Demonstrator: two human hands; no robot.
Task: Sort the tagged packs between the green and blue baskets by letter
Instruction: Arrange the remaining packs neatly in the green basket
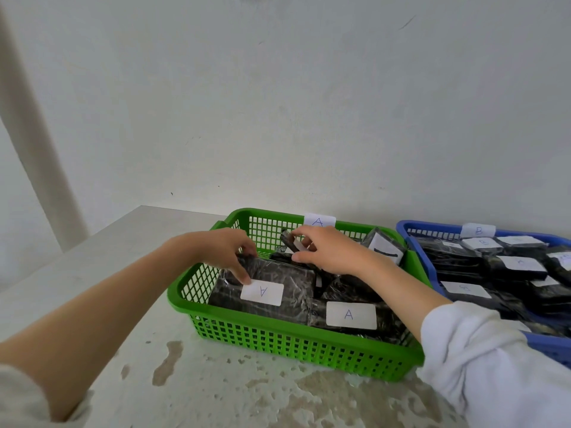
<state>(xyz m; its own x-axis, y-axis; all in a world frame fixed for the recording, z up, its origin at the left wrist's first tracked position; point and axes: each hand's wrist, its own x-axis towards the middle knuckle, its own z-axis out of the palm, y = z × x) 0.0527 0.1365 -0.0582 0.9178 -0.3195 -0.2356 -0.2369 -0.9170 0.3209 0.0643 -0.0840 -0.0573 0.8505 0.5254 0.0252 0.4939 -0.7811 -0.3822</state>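
Note:
A green basket [287, 341] with an "A" tag on its far rim holds several black plastic-wrapped packs with white labels. My left hand [227, 250] grips the far edge of a large pack [293, 279] at the basket's left, thumb near its upside-down "A" label. My right hand [332, 250] pinches a small dark pack [289, 240] standing on edge near the far wall. Another pack [350, 315] labelled "A" lies at the front. A blue basket [547, 347] tagged "B" to the right holds several labelled packs.
Both baskets sit side by side on a pale, stained tabletop [216, 393] against a white wall [278, 103]. A tilted pack [384, 248] leans in the green basket's far right corner. Open tabletop lies to the left and front of the green basket.

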